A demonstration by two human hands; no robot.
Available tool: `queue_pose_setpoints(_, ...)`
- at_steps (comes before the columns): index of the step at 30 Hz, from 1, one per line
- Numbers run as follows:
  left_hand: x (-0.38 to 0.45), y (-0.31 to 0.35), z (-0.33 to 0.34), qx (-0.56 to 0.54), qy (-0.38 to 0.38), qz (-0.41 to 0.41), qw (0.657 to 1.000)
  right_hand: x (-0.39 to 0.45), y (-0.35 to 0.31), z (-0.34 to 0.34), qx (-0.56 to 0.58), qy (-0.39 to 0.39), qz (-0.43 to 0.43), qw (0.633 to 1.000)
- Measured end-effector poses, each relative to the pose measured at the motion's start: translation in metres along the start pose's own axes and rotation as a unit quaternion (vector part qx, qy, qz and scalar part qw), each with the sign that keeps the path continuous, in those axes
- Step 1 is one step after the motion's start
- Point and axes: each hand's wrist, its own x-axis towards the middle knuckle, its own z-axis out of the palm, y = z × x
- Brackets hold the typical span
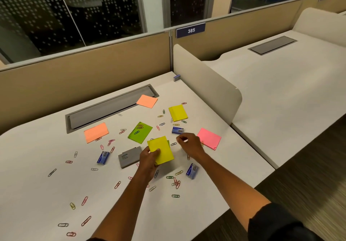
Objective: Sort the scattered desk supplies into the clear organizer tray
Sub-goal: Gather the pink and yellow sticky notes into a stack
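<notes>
My left hand (149,156) grips a yellow sticky-note pad (162,149) by its near corner, a little above the white desk (37,194); a green edge shows beneath the pad. My right hand (189,143) hovers just right of it, fingertips pinched together on what looks like a small paper clip. Scattered around lie a green pad (140,132), a second yellow pad (177,112), a pink pad (209,137), two orange pads (95,132) (147,101), three blue staple boxes (103,157) (177,130) (192,170), a grey box (129,157) and several coloured paper clips (176,182). No clear organizer tray is in view.
A grey cable hatch (110,107) is set into the desk behind the supplies. A rounded cream divider (206,83) bounds the desk on the right, with a small blue box (176,77) at its far end. The desk's front edge drops to carpet at right.
</notes>
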Motion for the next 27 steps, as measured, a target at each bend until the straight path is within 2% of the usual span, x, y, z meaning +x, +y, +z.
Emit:
queue_pose_setpoints(3, 0.003, -0.004, 0.003, 0.01, 0.006, -0.012, 1.0, 0.008, 0.028, -0.031, -0.131, 0.067, -0.011, 0.989)
queue_pose_setpoints(5, 0.005, -0.006, 0.003, 0.014, 0.005, -0.016, 1.0, 0.012, 0.048, -0.05, -0.252, 0.075, 0.01, 0.965)
queue_pose_setpoints(7, 0.005, -0.005, 0.001, 0.014, -0.003, -0.012, 1.0, 0.014, 0.065, -0.065, -0.337, 0.051, 0.047, 0.939)
queue_pose_setpoints(10, 0.005, -0.003, -0.005, 0.003, -0.004, -0.006, 1.0, 0.015, 0.079, -0.075, -0.39, -0.017, 0.074, 0.918)
queue_pose_setpoints(15, 0.009, -0.003, -0.012, -0.002, 0.007, -0.008, 1.0, 0.017, 0.069, -0.071, -0.384, -0.024, 0.065, 0.92)
queue_pose_setpoints(19, 0.01, -0.003, -0.011, 0.003, 0.01, -0.012, 1.0, 0.022, 0.063, -0.069, -0.326, -0.035, 0.115, 0.938)
queue_pose_setpoints(22, 0.011, -0.004, -0.01, 0.009, 0.002, -0.011, 1.0, 0.022, 0.065, -0.068, -0.272, 0.008, 0.109, 0.956)
queue_pose_setpoints(27, 0.01, 0.001, -0.011, -0.005, 0.002, -0.009, 1.0, 0.023, 0.055, -0.065, -0.131, 0.122, 0.083, 0.98)
